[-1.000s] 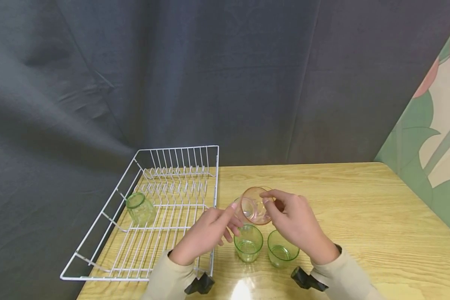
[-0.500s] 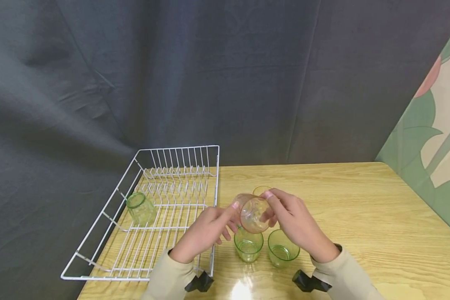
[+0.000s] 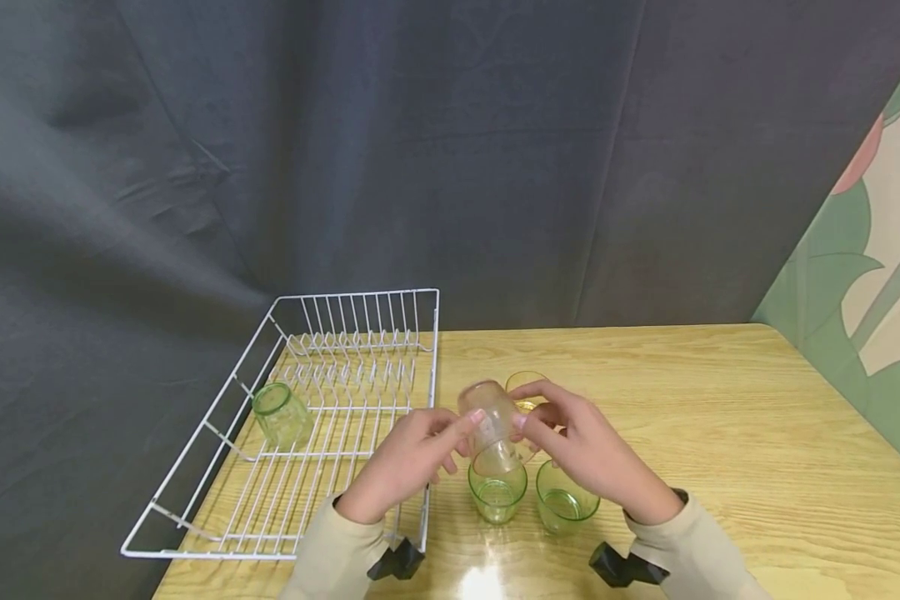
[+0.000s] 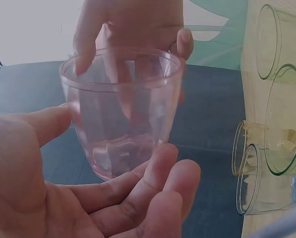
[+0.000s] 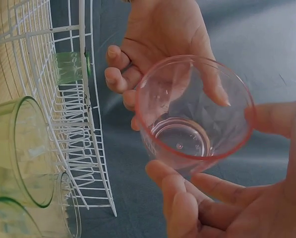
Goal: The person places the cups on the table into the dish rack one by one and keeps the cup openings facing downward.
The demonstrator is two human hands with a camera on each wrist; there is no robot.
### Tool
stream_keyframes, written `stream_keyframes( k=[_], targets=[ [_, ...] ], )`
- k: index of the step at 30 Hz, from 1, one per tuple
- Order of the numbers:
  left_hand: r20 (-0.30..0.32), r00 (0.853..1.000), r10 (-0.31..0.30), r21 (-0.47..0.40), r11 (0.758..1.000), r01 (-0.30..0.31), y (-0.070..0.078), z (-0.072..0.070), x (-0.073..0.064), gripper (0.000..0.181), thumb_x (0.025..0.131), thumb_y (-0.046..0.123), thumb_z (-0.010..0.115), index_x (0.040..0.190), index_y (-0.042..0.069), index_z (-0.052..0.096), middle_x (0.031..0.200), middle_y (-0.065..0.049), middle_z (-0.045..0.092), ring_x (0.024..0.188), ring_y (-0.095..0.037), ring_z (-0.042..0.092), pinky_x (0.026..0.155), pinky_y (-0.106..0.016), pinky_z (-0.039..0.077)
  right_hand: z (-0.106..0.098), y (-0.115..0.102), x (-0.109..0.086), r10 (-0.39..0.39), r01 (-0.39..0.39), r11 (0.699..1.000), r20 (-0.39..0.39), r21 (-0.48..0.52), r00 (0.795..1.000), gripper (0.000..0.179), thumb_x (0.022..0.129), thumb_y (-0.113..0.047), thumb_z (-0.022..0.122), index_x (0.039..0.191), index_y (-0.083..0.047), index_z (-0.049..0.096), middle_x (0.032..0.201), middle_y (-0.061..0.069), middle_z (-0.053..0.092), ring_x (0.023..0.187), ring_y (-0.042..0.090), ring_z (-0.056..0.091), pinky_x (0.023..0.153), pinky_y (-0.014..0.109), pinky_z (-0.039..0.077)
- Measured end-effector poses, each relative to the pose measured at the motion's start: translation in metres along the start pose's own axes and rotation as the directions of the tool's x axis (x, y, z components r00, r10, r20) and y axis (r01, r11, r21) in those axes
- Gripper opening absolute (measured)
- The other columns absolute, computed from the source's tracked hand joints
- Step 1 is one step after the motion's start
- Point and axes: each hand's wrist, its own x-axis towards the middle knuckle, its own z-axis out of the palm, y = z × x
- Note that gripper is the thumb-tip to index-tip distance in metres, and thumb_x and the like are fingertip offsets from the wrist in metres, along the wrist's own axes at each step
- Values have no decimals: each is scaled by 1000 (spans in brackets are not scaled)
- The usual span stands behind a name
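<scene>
Between the two hands a pink glass [image 3: 492, 408] is held above the table, tilted with its base up and its rim toward the person in the head view. The left hand [image 3: 412, 457] grips it near the base, thumb on the wall and fingers behind. From the other side the right hand [image 3: 585, 442] holds it near the rim; in the right wrist view the thumb presses the wall of the pink glass [image 5: 187, 144]. Below stand two upright green glasses, a left one [image 3: 497, 500] and a right one [image 3: 562, 502]. A yellow glass [image 3: 527, 380] stands behind, partly hidden by the right hand.
A white wire dish rack [image 3: 433, 367] stands left of the glasses, its right edge beside the left hand. Inside it, a green glass [image 3: 285, 421] sits upside down at the left side. A dark curtain [image 3: 495, 167] hangs along the table's back edge.
The pink glass has been turned over between the hands: its opening faced the camera, and now its base is up and its rim points down toward the person.
</scene>
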Motion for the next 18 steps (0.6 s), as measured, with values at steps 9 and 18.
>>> stream_keyframes(
  k=[9,18],
  targets=[
    [-26,1000,-8,2,1000,8,-1,-1,1,55,100,57,51,101,6,72,86,-4,69,65,-18,63,53,-38,55,5,4,-2,-74,74,993,-4,-96,997,44,89,-31,76,128,-17,62,95,-5,70,77,11,60,56,27,50],
    [-29,1000,-7,20,1000,8,-3,-2,3,54,98,58,53,103,5,67,89,-8,68,63,-17,63,51,-37,53,8,5,-3,-90,92,990,25,-109,996,57,83,-35,82,130,-10,62,98,-4,66,76,12,57,49,24,47]
  ],
)
